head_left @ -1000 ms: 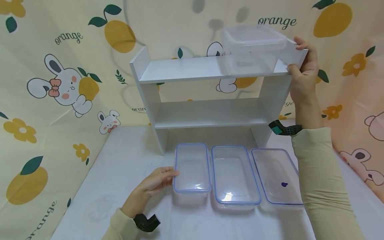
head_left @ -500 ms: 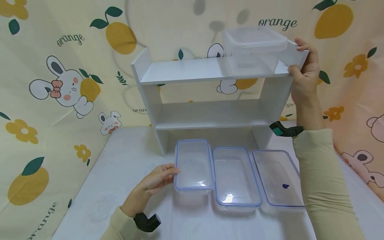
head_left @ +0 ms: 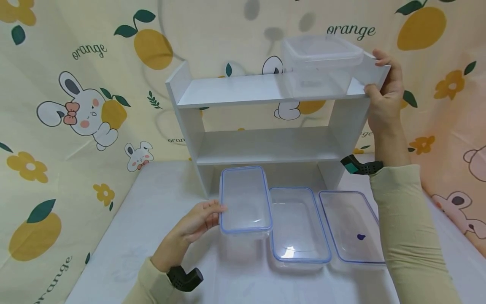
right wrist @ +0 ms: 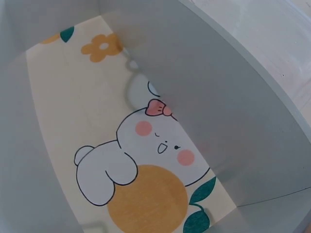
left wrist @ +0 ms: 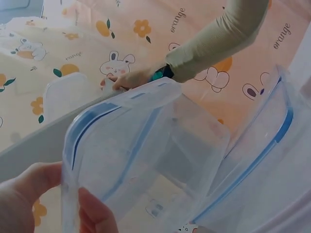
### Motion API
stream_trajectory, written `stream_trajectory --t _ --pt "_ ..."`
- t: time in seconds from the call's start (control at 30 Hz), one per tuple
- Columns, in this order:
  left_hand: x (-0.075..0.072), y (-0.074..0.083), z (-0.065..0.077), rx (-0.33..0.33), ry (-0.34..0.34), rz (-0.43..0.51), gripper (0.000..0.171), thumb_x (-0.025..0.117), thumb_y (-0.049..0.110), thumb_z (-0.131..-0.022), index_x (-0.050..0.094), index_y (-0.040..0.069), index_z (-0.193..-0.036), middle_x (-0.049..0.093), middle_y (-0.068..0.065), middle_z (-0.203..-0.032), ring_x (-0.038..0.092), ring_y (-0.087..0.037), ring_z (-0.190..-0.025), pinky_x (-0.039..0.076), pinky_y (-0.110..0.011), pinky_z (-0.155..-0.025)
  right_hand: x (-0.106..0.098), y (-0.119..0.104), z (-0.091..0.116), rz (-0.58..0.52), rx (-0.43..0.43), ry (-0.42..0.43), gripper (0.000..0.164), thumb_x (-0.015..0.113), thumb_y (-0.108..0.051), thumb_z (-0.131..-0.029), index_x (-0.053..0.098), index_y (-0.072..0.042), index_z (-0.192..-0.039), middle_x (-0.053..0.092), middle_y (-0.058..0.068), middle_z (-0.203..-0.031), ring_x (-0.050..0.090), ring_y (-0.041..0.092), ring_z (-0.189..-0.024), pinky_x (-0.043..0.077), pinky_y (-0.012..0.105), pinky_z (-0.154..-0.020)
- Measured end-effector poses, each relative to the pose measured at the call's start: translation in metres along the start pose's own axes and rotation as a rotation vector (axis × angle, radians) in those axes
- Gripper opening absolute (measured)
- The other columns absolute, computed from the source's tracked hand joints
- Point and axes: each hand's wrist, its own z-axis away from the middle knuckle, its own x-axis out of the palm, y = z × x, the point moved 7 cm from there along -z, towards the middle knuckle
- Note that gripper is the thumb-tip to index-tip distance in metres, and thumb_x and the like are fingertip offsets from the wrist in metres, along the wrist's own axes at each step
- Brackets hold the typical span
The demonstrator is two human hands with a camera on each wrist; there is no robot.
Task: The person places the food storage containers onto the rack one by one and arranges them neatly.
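Observation:
A clear rectangular food container (head_left: pixel 246 198) with a blue-rimmed lid hangs slightly tilted above the table, in front of the shelf's lowest level. My left hand (head_left: pixel 195 223) pinches its left edge; in the left wrist view, thumb and finger hold the container's rim (left wrist: pixel 70 194). My right hand (head_left: pixel 386 99) grips the upper right side panel of the white shelf (head_left: pixel 265 143). The right wrist view has only the shelf's inner boards (right wrist: pixel 204 97) and patterned cloth, without that hand. A frosted lidded container (head_left: pixel 322 67) sits on the shelf top at the right.
Two more clear boxes with blue rims lie on the white table (head_left: pixel 152 236): a middle container (head_left: pixel 300 223) close beside the lifted one, and a right container (head_left: pixel 351 228), partly behind my right sleeve. Behind the shelf hangs a patterned cloth (head_left: pixel 228 33).
My left hand has raised the left container off the table and moved it forward toward the shelf, its right edge now partly over the middle container's corner. The right hand keeps its grip on the shelf.

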Motion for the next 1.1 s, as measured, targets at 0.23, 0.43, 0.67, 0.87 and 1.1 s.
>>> stream_trajectory --t 0.23,0.43,0.67,0.87,1.1 --pt "0.003 0.013 0.003 0.007 0.007 -0.016 0.013 0.051 0.012 -0.094 0.063 0.015 -0.089 0.069 0.013 -0.085 0.066 0.001 -0.080 0.053 -0.016 -0.079 -0.001 0.000 0.000 -0.029 0.049 0.031 0.047 0.037 0.026 -0.080 0.054 -0.008 -0.108 0.046 0.005 -0.141 0.042 0.023 -0.125 0.041 0.034 -0.114" --pt "0.003 0.025 0.005 0.026 0.017 -0.036 0.013 0.050 0.011 -0.093 0.062 0.016 -0.090 0.069 0.013 -0.087 0.066 0.000 -0.081 0.053 -0.017 -0.080 0.000 -0.001 0.000 -0.030 0.043 0.031 0.047 0.037 0.026 -0.079 0.053 -0.007 -0.108 0.046 0.005 -0.140 0.043 0.024 -0.125 0.041 0.035 -0.113" --pt "0.003 0.035 0.009 0.041 0.047 -0.037 0.013 0.052 0.013 -0.093 0.063 0.018 -0.089 0.067 0.014 -0.086 0.064 0.000 -0.081 0.052 -0.018 -0.081 0.000 0.000 0.001 -0.017 0.040 0.021 0.047 0.035 0.026 -0.080 0.053 -0.008 -0.108 0.045 0.006 -0.142 0.042 0.024 -0.125 0.041 0.034 -0.113" --pt "-0.001 0.043 0.012 0.051 0.068 -0.031 0.014 0.050 0.013 -0.094 0.063 0.017 -0.090 0.066 0.013 -0.086 0.062 -0.001 -0.080 0.051 -0.018 -0.080 -0.001 0.000 0.001 -0.012 0.015 0.010 0.047 0.036 0.025 -0.080 0.054 -0.008 -0.108 0.046 0.006 -0.141 0.043 0.025 -0.124 0.042 0.035 -0.112" --pt "-0.002 0.055 0.013 0.067 0.067 -0.052 0.012 0.053 0.018 -0.094 0.064 0.017 -0.093 0.067 0.013 -0.090 0.063 -0.002 -0.084 0.049 -0.020 -0.083 0.000 0.000 0.000 -0.006 -0.007 -0.003 0.048 0.035 0.026 -0.080 0.054 -0.008 -0.109 0.047 0.008 -0.141 0.044 0.026 -0.124 0.042 0.036 -0.113"
